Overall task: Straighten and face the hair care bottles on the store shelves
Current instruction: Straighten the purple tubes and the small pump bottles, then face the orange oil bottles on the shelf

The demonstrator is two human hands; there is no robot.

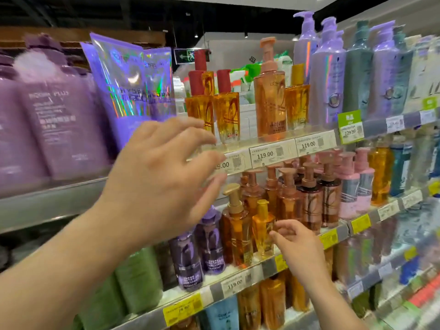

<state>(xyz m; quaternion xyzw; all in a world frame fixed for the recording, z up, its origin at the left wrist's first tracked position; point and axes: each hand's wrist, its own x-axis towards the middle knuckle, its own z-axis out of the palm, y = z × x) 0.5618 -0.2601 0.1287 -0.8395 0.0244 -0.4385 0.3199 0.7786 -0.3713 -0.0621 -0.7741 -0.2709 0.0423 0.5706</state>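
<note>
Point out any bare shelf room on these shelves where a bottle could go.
One gap on the top shelf: behind the red-capped oil bottles, left of the tall orange pump bottle. The shelf below is packed with pump bottles. Both hands, left hand and right hand, are empty.

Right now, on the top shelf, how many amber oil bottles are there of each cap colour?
Red-capped bottles: 3
Pink-pump bottle: 1
Yellow-capped bottle: 1
Total: 5
</note>
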